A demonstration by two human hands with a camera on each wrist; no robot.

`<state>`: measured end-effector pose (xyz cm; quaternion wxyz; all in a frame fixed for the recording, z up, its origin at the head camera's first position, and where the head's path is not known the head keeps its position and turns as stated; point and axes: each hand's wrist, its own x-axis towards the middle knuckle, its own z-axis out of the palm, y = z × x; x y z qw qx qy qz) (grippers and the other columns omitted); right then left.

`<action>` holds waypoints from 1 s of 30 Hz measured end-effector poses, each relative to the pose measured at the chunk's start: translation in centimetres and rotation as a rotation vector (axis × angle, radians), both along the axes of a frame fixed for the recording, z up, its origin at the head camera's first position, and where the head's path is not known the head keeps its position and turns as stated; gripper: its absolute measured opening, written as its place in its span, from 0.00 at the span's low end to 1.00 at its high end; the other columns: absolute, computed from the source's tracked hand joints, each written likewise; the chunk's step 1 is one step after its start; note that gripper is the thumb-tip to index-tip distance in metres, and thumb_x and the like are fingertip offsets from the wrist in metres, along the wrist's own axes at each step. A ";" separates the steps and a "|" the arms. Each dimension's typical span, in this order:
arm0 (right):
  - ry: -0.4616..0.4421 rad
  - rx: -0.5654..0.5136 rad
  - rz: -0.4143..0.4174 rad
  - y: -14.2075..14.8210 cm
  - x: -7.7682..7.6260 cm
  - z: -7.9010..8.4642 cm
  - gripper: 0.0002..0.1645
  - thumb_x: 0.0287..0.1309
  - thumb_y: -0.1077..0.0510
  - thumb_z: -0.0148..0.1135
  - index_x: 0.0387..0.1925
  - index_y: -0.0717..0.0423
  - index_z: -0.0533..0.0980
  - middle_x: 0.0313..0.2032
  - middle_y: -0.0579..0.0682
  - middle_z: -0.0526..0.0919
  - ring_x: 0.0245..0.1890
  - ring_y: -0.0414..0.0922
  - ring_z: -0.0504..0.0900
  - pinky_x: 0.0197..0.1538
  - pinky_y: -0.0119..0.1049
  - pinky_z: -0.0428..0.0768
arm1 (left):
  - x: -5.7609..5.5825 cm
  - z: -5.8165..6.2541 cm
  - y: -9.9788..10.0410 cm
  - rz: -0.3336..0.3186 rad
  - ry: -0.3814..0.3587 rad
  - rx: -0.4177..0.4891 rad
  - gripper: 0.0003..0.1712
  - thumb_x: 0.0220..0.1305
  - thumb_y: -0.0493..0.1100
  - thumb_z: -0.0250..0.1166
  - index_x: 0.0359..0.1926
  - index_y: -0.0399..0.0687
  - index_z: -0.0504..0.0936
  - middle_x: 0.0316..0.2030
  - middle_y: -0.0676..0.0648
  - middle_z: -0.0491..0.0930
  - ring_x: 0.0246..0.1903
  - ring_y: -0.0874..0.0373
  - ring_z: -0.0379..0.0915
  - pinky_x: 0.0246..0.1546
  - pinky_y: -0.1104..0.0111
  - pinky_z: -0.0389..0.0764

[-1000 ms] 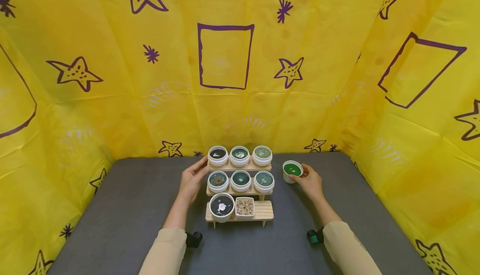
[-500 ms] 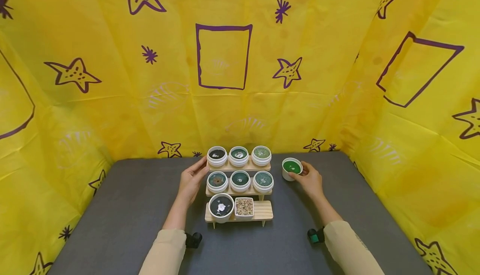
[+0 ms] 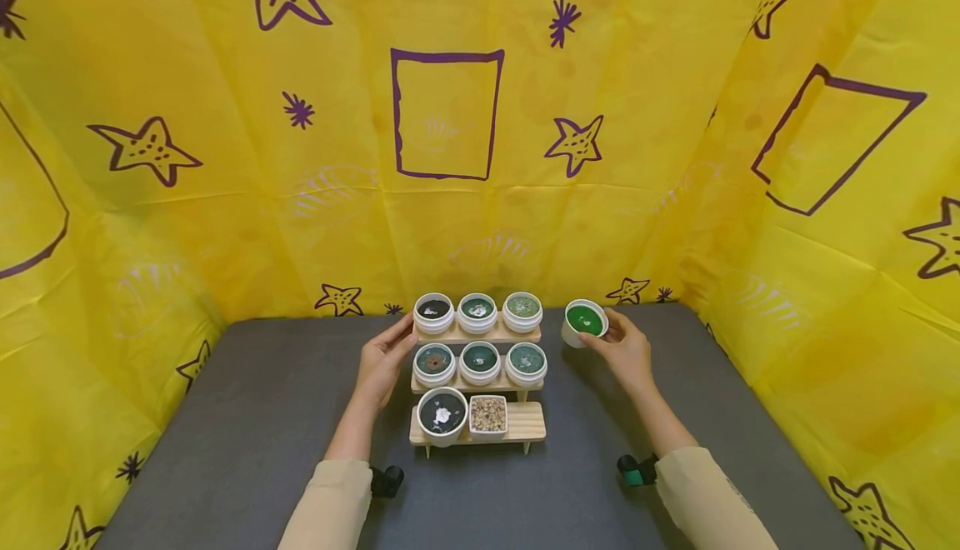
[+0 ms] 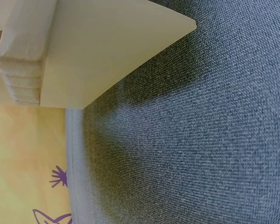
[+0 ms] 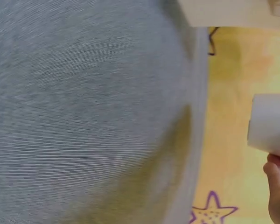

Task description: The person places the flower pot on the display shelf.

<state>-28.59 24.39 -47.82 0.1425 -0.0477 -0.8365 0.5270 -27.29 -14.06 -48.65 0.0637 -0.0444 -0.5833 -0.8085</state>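
Observation:
My right hand (image 3: 627, 352) grips a small white cup (image 3: 572, 333) with bright green contents, thumb at the near side of the rim and fingers around its right side. It is raised to the right of the three-tier wooden stand (image 3: 528, 422); the right wrist view shows the cup (image 5: 270, 122) against the yellow cloth, the fingers (image 5: 276, 173) at it. At the top tier's left end, my left hand (image 3: 381, 364) holds the stand's edge between thumb and fingers, beside a white cup (image 3: 433, 327) with dark contents. In the left wrist view that hand is out of sight.
Several white cups with dark or green contents fill the upper two tiers. On the lowest tier stand a larger white cup (image 3: 442, 440) and a square dish (image 3: 488, 415) of small tan pieces. Yellow printed cloth (image 3: 450, 225) hangs around the grey table (image 3: 285, 400).
My right hand has lifted the cup of green contents upward and toward the back of the table. My left hand stays at the stand.

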 end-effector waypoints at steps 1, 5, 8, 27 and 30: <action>0.009 -0.018 0.003 0.0 0.1 0.4 0.42 0.50 0.56 0.76 0.65 0.62 0.70 0.61 0.64 0.78 0.59 0.58 0.81 0.49 0.17 0.81 | 0.0 0.0 0.0 0.000 0.000 0.000 0.29 0.66 0.26 0.58 0.67 0.26 0.65 0.45 0.69 0.82 0.51 0.77 0.77 0.57 0.82 0.77; 0.054 -0.080 0.018 0.1 0.6 1.9 0.40 0.50 0.58 0.76 0.64 0.61 0.71 0.60 0.63 0.79 0.56 0.51 0.82 0.45 0.08 0.76 | 0.0 -0.1 0.0 0.002 0.003 0.002 0.29 0.66 0.26 0.57 0.67 0.25 0.64 0.45 0.69 0.83 0.51 0.77 0.77 0.56 0.82 0.78; 0.085 -0.112 0.030 0.1 1.0 3.0 0.39 0.50 0.59 0.76 0.64 0.60 0.72 0.60 0.63 0.79 0.49 0.37 0.83 0.46 0.10 0.77 | 0.0 -0.1 0.0 0.003 0.008 0.007 0.29 0.66 0.26 0.57 0.67 0.24 0.64 0.45 0.69 0.83 0.50 0.76 0.77 0.56 0.82 0.78; 0.228 -0.175 0.259 -1.9 5.7 7.2 0.40 0.48 0.70 0.74 0.64 0.65 0.71 0.52 0.35 0.80 0.49 0.26 0.81 0.51 0.19 0.82 | -0.1 -0.1 0.0 0.001 0.017 -0.003 0.29 0.66 0.26 0.58 0.67 0.25 0.65 0.46 0.69 0.83 0.52 0.77 0.77 0.57 0.82 0.77; 0.249 -0.177 0.331 -2.2 6.3 7.3 0.40 0.46 0.71 0.74 0.64 0.66 0.71 0.52 0.33 0.80 0.50 0.27 0.81 0.51 0.20 0.82 | -0.1 -0.1 0.0 0.000 0.018 -0.002 0.29 0.66 0.27 0.58 0.67 0.25 0.65 0.45 0.69 0.83 0.52 0.77 0.76 0.58 0.82 0.77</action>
